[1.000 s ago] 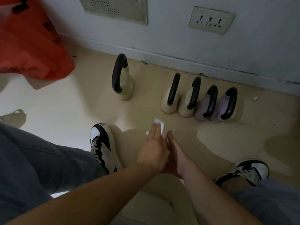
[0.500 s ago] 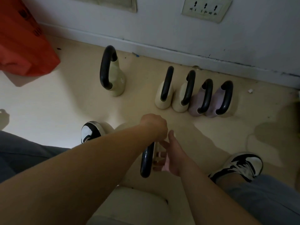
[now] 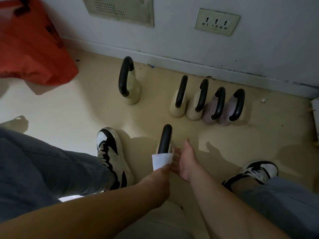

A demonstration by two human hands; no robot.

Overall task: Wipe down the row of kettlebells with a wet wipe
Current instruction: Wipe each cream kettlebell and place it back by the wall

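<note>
A kettlebell with a black handle [image 3: 165, 138] stands on the floor between my feet, its pale body mostly hidden. My left hand [image 3: 159, 178] holds a white wet wipe [image 3: 162, 160] against the near end of that handle. My right hand [image 3: 185, 161] lies just right of it, palm up, fingers reaching to the kettlebell's body. Along the wall stand a larger cream kettlebell [image 3: 133, 90], two small cream ones [image 3: 177, 107] [image 3: 194, 111] and two lilac ones [image 3: 209, 112] [image 3: 227, 111], all with black handles.
An orange plastic bag [image 3: 32, 47] lies at the back left. My black-and-white shoes [image 3: 112, 156] [image 3: 257, 171] flank the near kettlebell. The wall carries a socket plate [image 3: 216, 22] and a vent panel [image 3: 120, 9]. A pale scrap [image 3: 263, 100] lies near the skirting.
My left hand has drawn back along the handle from its top to its near end, uncovering the handle, and the wipe now shows. My right hand stays beside the kettlebell.
</note>
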